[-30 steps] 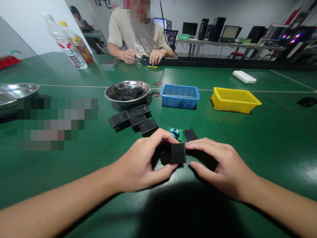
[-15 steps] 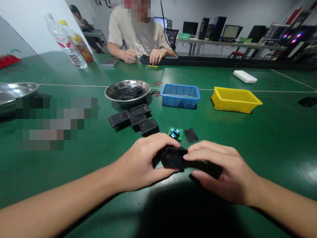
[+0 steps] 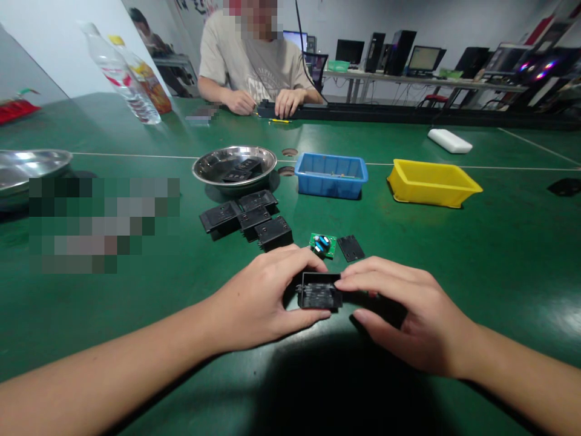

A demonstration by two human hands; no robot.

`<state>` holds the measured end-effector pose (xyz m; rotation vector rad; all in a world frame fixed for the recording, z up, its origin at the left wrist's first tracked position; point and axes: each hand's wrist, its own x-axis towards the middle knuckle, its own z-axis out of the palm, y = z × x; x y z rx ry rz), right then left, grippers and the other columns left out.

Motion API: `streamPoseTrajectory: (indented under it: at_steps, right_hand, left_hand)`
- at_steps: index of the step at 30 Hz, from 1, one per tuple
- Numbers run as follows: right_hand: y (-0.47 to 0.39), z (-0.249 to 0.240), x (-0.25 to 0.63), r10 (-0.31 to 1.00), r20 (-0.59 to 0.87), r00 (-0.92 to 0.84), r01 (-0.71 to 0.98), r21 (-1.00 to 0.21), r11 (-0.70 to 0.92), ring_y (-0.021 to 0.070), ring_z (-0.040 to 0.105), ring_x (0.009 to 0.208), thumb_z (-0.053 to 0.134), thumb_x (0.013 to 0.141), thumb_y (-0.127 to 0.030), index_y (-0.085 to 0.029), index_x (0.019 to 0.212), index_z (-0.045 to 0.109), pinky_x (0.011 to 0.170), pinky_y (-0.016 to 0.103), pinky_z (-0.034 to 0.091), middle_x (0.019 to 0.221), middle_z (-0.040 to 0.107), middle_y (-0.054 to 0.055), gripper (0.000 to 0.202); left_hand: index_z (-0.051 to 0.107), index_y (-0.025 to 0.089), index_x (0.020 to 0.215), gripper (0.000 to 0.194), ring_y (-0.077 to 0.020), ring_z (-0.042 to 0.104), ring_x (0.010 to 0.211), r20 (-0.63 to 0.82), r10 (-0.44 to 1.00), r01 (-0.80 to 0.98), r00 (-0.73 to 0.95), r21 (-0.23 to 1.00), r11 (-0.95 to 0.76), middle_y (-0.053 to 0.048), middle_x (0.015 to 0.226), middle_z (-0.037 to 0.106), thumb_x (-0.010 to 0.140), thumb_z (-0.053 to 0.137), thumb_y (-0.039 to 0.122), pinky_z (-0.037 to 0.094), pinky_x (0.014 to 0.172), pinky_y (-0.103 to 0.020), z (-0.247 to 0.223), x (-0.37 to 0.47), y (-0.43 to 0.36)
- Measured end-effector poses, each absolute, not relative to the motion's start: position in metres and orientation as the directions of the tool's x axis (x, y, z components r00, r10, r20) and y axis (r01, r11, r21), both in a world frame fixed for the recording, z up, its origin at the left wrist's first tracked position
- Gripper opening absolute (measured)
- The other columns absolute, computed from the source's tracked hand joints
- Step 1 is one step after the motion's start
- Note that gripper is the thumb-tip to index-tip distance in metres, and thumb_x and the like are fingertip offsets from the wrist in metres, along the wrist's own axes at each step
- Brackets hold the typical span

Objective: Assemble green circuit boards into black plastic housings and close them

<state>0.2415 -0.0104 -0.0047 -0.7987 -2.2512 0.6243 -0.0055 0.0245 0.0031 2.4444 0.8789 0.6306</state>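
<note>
An open black plastic box (image 3: 319,293) lies on the green table with its hollow side in view. My left hand (image 3: 267,297) holds it between thumb and fingers from the left. The fingertips of my right hand (image 3: 408,309) touch its right edge, with the thumb apart. Just behind the box are a green circuit board (image 3: 322,245) with blue and black parts and a flat black cover (image 3: 351,248). Several closed black boxes (image 3: 274,232) sit together behind my left hand.
Farther back stand a metal bowl (image 3: 235,183) with black pieces, a blue bin (image 3: 331,185) with small parts and a yellow bin (image 3: 431,192). Another metal bowl (image 3: 36,160) is at the left edge. Two bottles (image 3: 131,85) stand back left. A person (image 3: 258,66) works across the table.
The black box has tilted slightly in my left hand, so its inside shows more brightly. The hand of the person across has shifted a little.
</note>
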Motion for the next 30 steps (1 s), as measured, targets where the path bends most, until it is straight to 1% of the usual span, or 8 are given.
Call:
streamPoseTrajectory:
  at_steps: [4, 7, 12, 16, 18, 20, 25, 30]
  right_hand:
    - [-0.0111, -0.0053, 0.2400, 0.763, 0.419, -0.493, 0.479, -0.601, 0.640, 0.0178, 0.069, 0.101, 0.060, 0.089, -0.011, -0.021, 0.114, 0.068, 0.091, 0.029, 0.056, 0.110, 0.073, 0.006, 0.028]
    - [-0.0095, -0.0066, 0.2402, 0.800, 0.447, -0.401, 0.588, -0.544, 0.599, 0.0225, 0.067, 0.107, 0.058, 0.088, -0.012, -0.021, 0.113, 0.069, 0.095, 0.037, 0.056, 0.114, 0.072, 0.009, 0.029]
    - [-0.0068, -0.0072, 0.2409, 0.823, 0.386, -0.417, 0.707, -0.431, 0.560, 0.0290, 0.057, 0.126, 0.059, 0.086, -0.017, -0.018, 0.127, 0.064, 0.106, 0.049, 0.050, 0.135, 0.062, 0.015, 0.042]
    - [-0.0074, -0.0070, 0.2394, 0.834, 0.275, -0.479, 0.748, -0.368, 0.552, 0.0319, 0.045, 0.140, 0.059, 0.087, -0.023, -0.019, 0.144, 0.052, 0.112, 0.058, 0.042, 0.154, 0.046, 0.015, 0.057]
    - [-0.0075, -0.0070, 0.2386, 0.824, 0.233, -0.517, 0.751, -0.340, 0.566, 0.0319, 0.040, 0.144, 0.058, 0.090, -0.025, -0.020, 0.150, 0.046, 0.114, 0.059, 0.040, 0.159, 0.040, 0.014, 0.062]
    - [-0.0073, -0.0069, 0.2382, 0.816, 0.202, -0.542, 0.750, -0.321, 0.578, 0.0315, 0.038, 0.145, 0.057, 0.091, -0.027, -0.020, 0.152, 0.045, 0.114, 0.059, 0.039, 0.160, 0.039, 0.014, 0.062]
    - [-0.0067, -0.0073, 0.2381, 0.826, 0.170, -0.537, 0.772, -0.298, 0.562, 0.0316, 0.043, 0.143, 0.056, 0.093, -0.031, -0.019, 0.146, 0.053, 0.113, 0.057, 0.041, 0.156, 0.045, 0.016, 0.054]
    - [-0.0066, -0.0099, 0.2388, 0.839, 0.198, -0.507, 0.797, -0.262, 0.543, 0.0323, 0.044, 0.142, 0.054, 0.095, -0.032, -0.017, 0.139, 0.060, 0.112, 0.058, 0.041, 0.154, 0.048, 0.016, 0.047]
  left_hand:
    - [0.062, 0.020, 0.103, 0.027, -0.0205, 0.064, 0.094, 0.229, 0.688, 0.498, 0.689, 0.540, -0.679, -0.006, 0.102, 0.069, 0.084, 0.071, 0.036, 0.051, 0.083, -0.032, 0.0047, -0.0043, 0.0237]
    - [0.061, 0.020, 0.104, 0.025, -0.0213, 0.062, 0.094, 0.235, 0.689, 0.517, 0.686, 0.508, -0.689, -0.007, 0.103, 0.068, 0.085, 0.070, 0.035, 0.050, 0.083, -0.033, 0.0031, -0.0049, 0.0237]
    - [0.061, 0.019, 0.100, 0.024, -0.0223, 0.061, 0.090, 0.267, 0.696, 0.573, 0.666, 0.414, -0.707, -0.006, 0.097, 0.065, 0.085, 0.069, 0.036, 0.050, 0.080, -0.033, 0.0029, -0.0050, 0.0208]
    - [0.060, 0.018, 0.101, 0.022, -0.0234, 0.061, 0.095, 0.280, 0.721, 0.620, 0.634, 0.373, -0.690, -0.008, 0.102, 0.062, 0.086, 0.065, 0.034, 0.052, 0.083, -0.035, 0.0050, -0.0032, 0.0177]
    - [0.060, 0.017, 0.102, 0.025, -0.0254, 0.061, 0.098, 0.265, 0.739, 0.656, 0.619, 0.344, -0.672, -0.010, 0.107, 0.061, 0.087, 0.063, 0.037, 0.053, 0.087, -0.039, 0.0045, -0.0028, 0.0176]
    - [0.060, 0.016, 0.103, 0.029, -0.0271, 0.060, 0.101, 0.255, 0.757, 0.687, 0.601, 0.319, -0.653, -0.013, 0.112, 0.059, 0.087, 0.062, 0.039, 0.053, 0.090, -0.043, 0.0028, -0.0030, 0.0185]
    - [0.059, 0.017, 0.100, 0.028, -0.0308, 0.058, 0.118, 0.273, 0.773, 0.700, 0.573, 0.327, -0.635, -0.016, 0.130, 0.054, 0.087, 0.061, 0.042, 0.051, 0.103, -0.048, -0.0017, -0.0050, 0.0220]
    - [0.060, 0.017, 0.106, 0.030, -0.0339, 0.049, 0.138, 0.233, 0.762, 0.674, 0.604, 0.361, -0.644, -0.019, 0.152, 0.045, 0.088, 0.062, 0.041, 0.044, 0.114, -0.051, -0.0003, -0.0071, 0.0230]
